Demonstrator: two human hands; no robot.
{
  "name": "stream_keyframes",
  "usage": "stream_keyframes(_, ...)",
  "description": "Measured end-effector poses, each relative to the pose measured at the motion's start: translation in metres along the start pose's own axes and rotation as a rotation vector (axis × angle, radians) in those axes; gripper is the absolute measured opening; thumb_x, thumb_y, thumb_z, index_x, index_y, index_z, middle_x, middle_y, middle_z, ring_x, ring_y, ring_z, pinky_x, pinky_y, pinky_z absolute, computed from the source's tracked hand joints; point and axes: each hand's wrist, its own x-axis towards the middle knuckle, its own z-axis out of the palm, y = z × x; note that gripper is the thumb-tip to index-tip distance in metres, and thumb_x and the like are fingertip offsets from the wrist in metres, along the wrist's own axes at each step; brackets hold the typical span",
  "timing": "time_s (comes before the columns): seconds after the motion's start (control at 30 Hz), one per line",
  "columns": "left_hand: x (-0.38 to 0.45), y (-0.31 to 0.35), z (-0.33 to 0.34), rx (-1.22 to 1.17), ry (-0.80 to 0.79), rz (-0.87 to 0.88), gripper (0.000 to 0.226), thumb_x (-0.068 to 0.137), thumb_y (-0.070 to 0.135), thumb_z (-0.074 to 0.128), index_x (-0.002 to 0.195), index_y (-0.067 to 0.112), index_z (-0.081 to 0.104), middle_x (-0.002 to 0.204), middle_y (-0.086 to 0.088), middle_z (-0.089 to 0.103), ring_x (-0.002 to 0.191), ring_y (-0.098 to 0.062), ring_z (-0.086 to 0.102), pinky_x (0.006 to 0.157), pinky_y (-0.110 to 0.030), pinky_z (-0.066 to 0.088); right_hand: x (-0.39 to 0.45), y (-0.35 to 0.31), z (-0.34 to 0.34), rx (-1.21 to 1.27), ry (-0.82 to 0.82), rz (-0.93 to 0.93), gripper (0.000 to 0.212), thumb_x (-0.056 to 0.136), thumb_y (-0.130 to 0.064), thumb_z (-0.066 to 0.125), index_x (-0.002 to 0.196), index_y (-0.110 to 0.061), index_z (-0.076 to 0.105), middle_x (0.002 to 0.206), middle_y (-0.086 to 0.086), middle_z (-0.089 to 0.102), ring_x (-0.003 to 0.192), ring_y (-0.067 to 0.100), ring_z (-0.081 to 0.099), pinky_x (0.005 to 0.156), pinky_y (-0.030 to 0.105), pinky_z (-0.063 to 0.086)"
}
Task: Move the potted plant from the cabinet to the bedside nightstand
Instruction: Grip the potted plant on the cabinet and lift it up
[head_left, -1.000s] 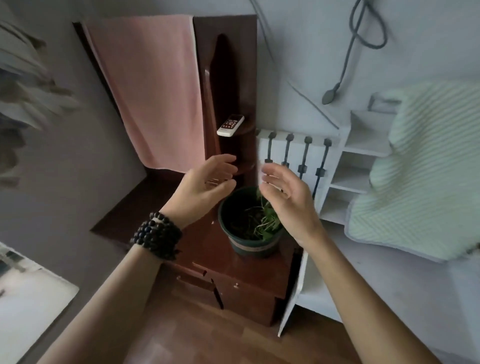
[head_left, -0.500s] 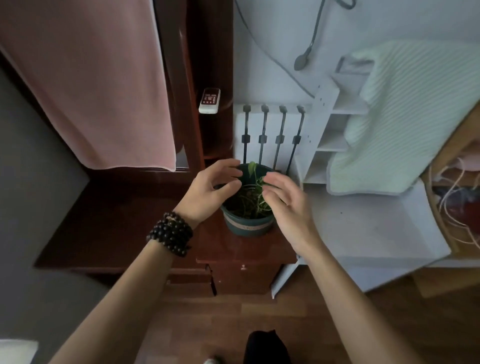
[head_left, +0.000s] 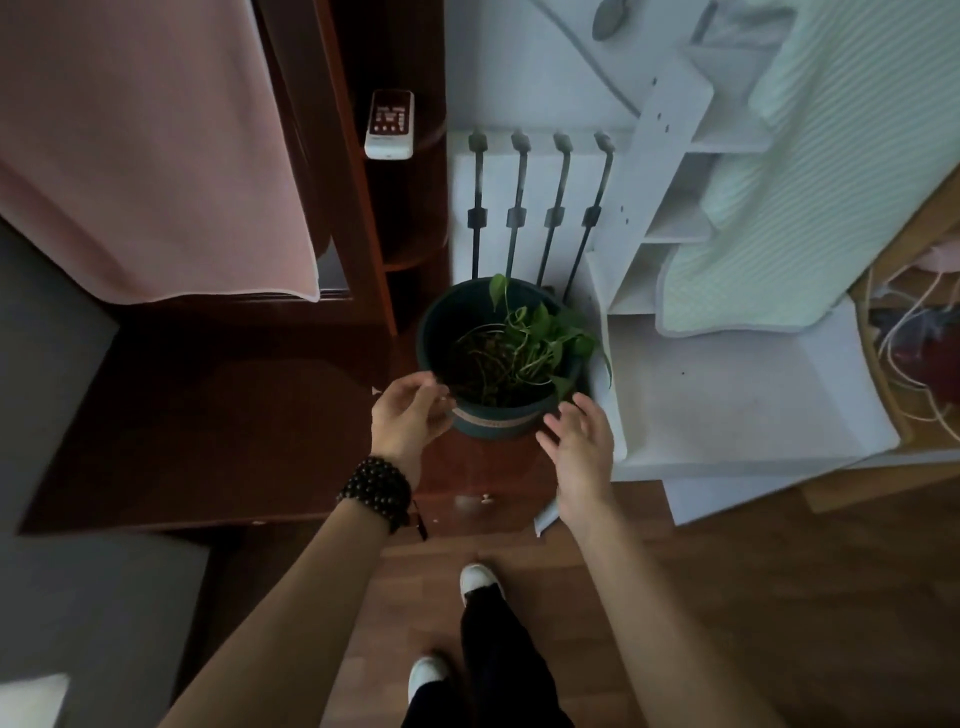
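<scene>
The potted plant (head_left: 500, 358), a dark green round pot with a pale band and a few green leaves, stands upright on the reddish-brown wooden stand (head_left: 483, 470). My left hand (head_left: 410, 415), with a dark bead bracelet on its wrist, curls by the pot's near left side, fingertips at the rim. My right hand (head_left: 576, 441) is spread with fingers apart beside the pot's near right side, just off its wall. Neither hand closes on the pot.
A white remote (head_left: 389, 123) lies on a small dark shelf behind the pot. A pink towel (head_left: 145, 156) hangs at left. A white shelf unit (head_left: 727, 395) with a pale green blanket (head_left: 810, 182) adjoins on the right. My feet (head_left: 480, 579) stand on wood flooring.
Both hands have dropped from above the pot's rim to its near sides. The view has tilted down, and my legs and shoes have come into sight.
</scene>
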Motion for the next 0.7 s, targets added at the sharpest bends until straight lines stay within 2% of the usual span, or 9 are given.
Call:
stream_keyframes(0.07,0.015,-0.012,-0.004,-0.14,0.09,-0.103,0.007,0.105,0.013,0.056,0.105,0.014,0.064,0.094,-0.006,0.072,0.08,-0.017,0.072,0.072,-0.03,0.063,0.017,0.008,-0.002,0.138,0.042,0.129,0.037,0.108,-0.01,0.051,0.144,-0.003,0.05,0.146,0.021,0.056,0.119,0.031,0.061,0.099,0.044,0.053)
stream_keyframes(0.17,0.038,-0.029,-0.01,-0.287,0.185,-0.239,0.008,0.106,0.019,0.056,0.11,0.013,0.06,0.097,-0.006,0.068,0.086,-0.019,0.069,0.08,-0.037,0.059,0.044,0.021,-0.004,0.196,0.062,0.249,0.039,0.108,-0.015,0.05,0.145,-0.006,0.051,0.149,0.02,0.056,0.123,0.031,0.06,0.1,0.044,0.052)
stream_keyframes(0.27,0.06,-0.045,-0.011,-0.305,0.187,-0.337,0.01,0.104,0.027,0.06,0.109,0.019,0.06,0.109,-0.007,0.069,0.107,-0.025,0.067,0.1,-0.048,0.054,0.068,0.033,-0.001,0.216,0.049,0.335,0.041,0.109,-0.024,0.048,0.148,-0.011,0.049,0.153,0.016,0.053,0.135,0.031,0.055,0.104,0.046,0.049)
stream_keyframes(0.33,0.073,-0.052,-0.008,-0.271,0.144,-0.372,0.011,0.104,0.028,0.06,0.111,0.019,0.061,0.119,-0.011,0.07,0.115,-0.027,0.065,0.106,-0.051,0.051,0.081,0.039,0.003,0.23,0.0,0.362,0.034,0.109,-0.025,0.048,0.142,-0.021,0.052,0.154,0.013,0.053,0.142,0.032,0.049,0.108,0.048,0.045)
stream_keyframes(0.4,0.083,-0.057,-0.004,-0.238,0.1,-0.389,0.011,0.104,0.027,0.059,0.114,0.02,0.061,0.121,-0.01,0.072,0.111,-0.025,0.069,0.097,-0.049,0.055,0.089,0.045,0.006,0.247,-0.041,0.381,0.034,0.107,-0.025,0.051,0.141,-0.027,0.051,0.155,0.01,0.052,0.145,0.031,0.046,0.113,0.051,0.041)
stream_keyframes(0.5,0.098,-0.061,0.0,-0.237,0.091,-0.434,0.012,0.101,0.019,0.065,0.11,0.027,0.062,0.093,-0.002,0.084,0.089,-0.02,0.076,0.076,-0.043,0.058,0.104,0.053,0.005,0.263,-0.065,0.415,0.046,0.103,-0.022,0.054,0.148,-0.029,0.044,0.158,0.01,0.049,0.148,0.031,0.043,0.121,0.055,0.032)
stream_keyframes(0.57,0.105,-0.065,-0.001,-0.215,0.087,-0.477,0.017,0.098,0.02,0.068,0.108,0.032,0.062,0.085,0.0,0.084,0.084,-0.019,0.077,0.076,-0.047,0.057,0.112,0.058,0.0,0.29,-0.067,0.447,0.054,0.103,-0.02,0.053,0.153,-0.034,0.04,0.163,0.008,0.043,0.152,0.031,0.037,0.122,0.057,0.027)
stream_keyframes(0.63,0.109,-0.069,-0.004,-0.184,0.046,-0.525,0.025,0.097,0.025,0.069,0.118,0.035,0.061,0.103,-0.005,0.081,0.093,-0.022,0.075,0.089,-0.055,0.053,0.118,0.064,-0.006,0.328,-0.075,0.49,0.065,0.104,-0.019,0.05,0.16,-0.04,0.027,0.169,0.004,0.035,0.157,0.031,0.027,0.122,0.061,0.018)
stream_keyframes(0.7,0.116,-0.072,-0.005,-0.161,-0.044,-0.564,0.05,0.09,0.039,0.072,0.137,0.033,0.056,0.121,-0.007,0.073,0.107,-0.025,0.07,0.1,-0.063,0.042,0.126,0.07,-0.01,0.366,-0.1,0.528,0.067,0.104,-0.022,0.05,0.161,-0.042,0.021,0.172,-0.001,0.03,0.16,0.03,0.016,0.122,0.066,0.008)
